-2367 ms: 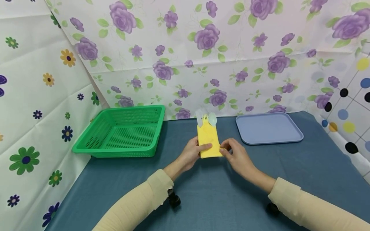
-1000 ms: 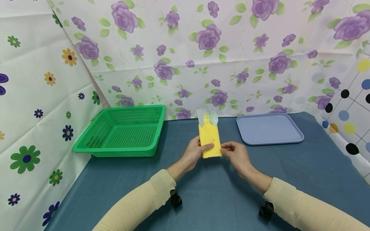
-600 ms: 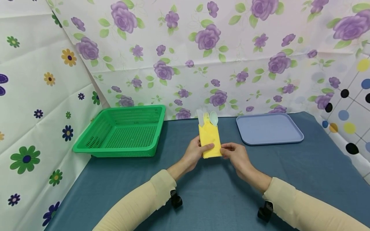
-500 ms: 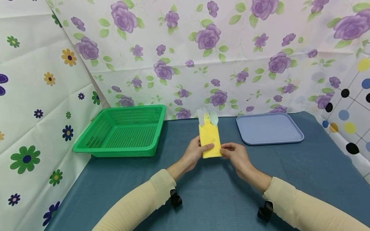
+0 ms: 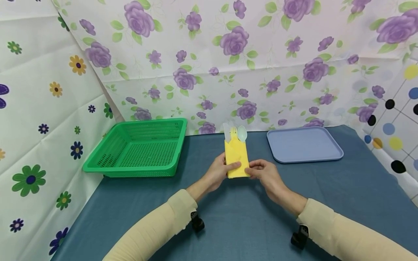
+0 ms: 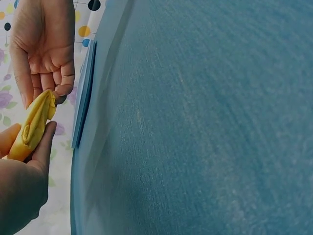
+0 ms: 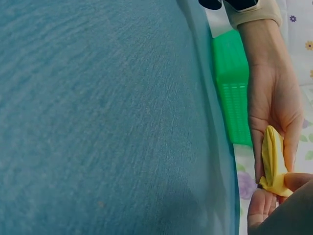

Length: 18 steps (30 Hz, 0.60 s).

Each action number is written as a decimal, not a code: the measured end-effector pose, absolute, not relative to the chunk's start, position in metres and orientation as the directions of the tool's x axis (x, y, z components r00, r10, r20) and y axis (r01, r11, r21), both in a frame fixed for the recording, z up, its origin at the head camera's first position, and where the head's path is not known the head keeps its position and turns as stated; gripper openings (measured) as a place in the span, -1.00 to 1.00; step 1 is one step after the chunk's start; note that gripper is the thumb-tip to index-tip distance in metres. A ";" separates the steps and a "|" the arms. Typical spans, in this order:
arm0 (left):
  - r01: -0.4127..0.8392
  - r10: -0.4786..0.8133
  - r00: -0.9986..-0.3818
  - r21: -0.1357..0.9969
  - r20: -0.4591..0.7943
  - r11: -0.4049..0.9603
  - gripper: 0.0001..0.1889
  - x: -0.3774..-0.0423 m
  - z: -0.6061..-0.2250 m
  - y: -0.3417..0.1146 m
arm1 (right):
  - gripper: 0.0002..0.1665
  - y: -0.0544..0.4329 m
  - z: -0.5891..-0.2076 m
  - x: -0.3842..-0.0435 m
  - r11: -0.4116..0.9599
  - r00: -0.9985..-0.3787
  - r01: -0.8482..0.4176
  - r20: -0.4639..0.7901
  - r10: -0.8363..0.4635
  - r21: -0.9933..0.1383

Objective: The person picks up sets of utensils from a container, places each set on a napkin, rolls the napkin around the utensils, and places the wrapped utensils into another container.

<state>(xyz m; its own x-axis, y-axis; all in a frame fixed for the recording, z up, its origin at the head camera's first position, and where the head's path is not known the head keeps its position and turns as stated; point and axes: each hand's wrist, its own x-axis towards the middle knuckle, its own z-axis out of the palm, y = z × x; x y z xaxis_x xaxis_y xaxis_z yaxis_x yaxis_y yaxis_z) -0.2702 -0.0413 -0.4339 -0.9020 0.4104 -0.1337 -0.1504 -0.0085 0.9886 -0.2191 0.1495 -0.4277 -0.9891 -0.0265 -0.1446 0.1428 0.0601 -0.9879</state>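
Note:
A folded yellow napkin [image 5: 236, 156] stands out in front of me as a pouch. From its top poke a clear knife [image 5: 226, 132], a yellow fork [image 5: 233, 132] and a pale spoon [image 5: 242, 133]. My left hand [image 5: 217, 172] grips the pouch from the left, thumb across its front and fingers behind. Thumb and forefinger of my right hand [image 5: 267, 176] pinch its lower right edge. In the left wrist view the napkin's folded bottom end [image 6: 32, 126] shows between both hands. The right wrist view shows that napkin end [image 7: 274, 159] against my left palm; the cutlery is hidden there.
A green plastic basket [image 5: 130, 169] stands at the back left of the blue-covered table [image 5: 248, 224]. At the back right lies a flat blue-grey tray [image 5: 305, 145]. Flower-patterned cloths hang behind and to the left, with a dotted cloth at the right.
Both hands keep hold of the napkin pouch in nearly the same place. My right fingers have shifted slightly along its lower right edge, and the corner that stuck out there earlier now lies flatter.

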 end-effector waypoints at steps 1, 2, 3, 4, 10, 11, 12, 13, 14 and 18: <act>-0.153 0.420 -0.897 0.988 -0.137 -0.006 -0.49 -0.271 -0.434 -0.042 | -0.60 0.150 -0.428 -0.220 0.057 -0.989 0.146 -0.148 -0.029 -0.988; -0.155 0.430 -0.892 0.988 -0.140 -0.001 -0.49 -0.271 -0.434 -0.043 | -0.60 0.150 -0.428 -0.220 0.055 -0.988 0.149 -0.151 -0.030 -0.987; -0.158 0.440 -0.886 0.987 -0.144 0.004 -0.49 -0.271 -0.433 -0.043 | -0.61 0.150 -0.428 -0.221 0.051 -0.988 0.152 -0.154 -0.030 -0.987; -0.161 0.450 -0.881 0.987 -0.149 0.012 -0.49 -0.271 -0.433 -0.044 | -0.61 0.150 -0.428 -0.221 0.051 -0.987 0.155 -0.156 -0.030 -0.987; -0.148 0.480 -0.862 0.986 -0.164 0.071 -0.48 -0.272 -0.431 -0.048 | -0.62 0.150 -0.429 -0.220 0.052 -0.987 0.156 -0.157 -0.033 -0.986; -0.142 0.481 -0.862 0.987 -0.162 0.077 -0.48 -0.272 -0.431 -0.048 | -0.62 0.150 -0.429 -0.220 0.052 -0.987 0.153 -0.155 -0.036 -0.987; -0.139 0.481 -0.862 0.987 -0.160 0.079 -0.48 -0.272 -0.431 -0.048 | -0.62 0.149 -0.429 -0.220 0.054 -0.987 0.153 -0.155 -0.039 -0.987; -0.135 0.480 -0.863 0.987 -0.158 0.082 -0.48 -0.272 -0.431 -0.049 | -0.62 0.150 -0.429 -0.220 0.056 -0.987 0.153 -0.155 -0.041 -0.987; -0.131 0.478 -0.865 0.988 -0.155 0.083 -0.48 -0.272 -0.431 -0.049 | -0.62 0.150 -0.429 -0.220 0.058 -0.987 0.152 -0.155 -0.045 -0.987; -0.117 0.467 -0.873 0.990 -0.140 0.077 -0.49 -0.271 -0.432 -0.048 | -0.61 0.152 -0.430 -0.221 0.055 -0.986 0.150 -0.153 -0.068 -0.987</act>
<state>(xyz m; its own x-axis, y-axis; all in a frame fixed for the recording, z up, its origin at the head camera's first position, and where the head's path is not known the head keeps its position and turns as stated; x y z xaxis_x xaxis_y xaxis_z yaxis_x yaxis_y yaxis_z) -0.2709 -0.0482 -0.4317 -0.8731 0.4670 -0.1399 -0.1174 0.0772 0.9901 -0.2207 0.1519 -0.4298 -0.9858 -0.0679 -0.1533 0.1497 0.0553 -0.9872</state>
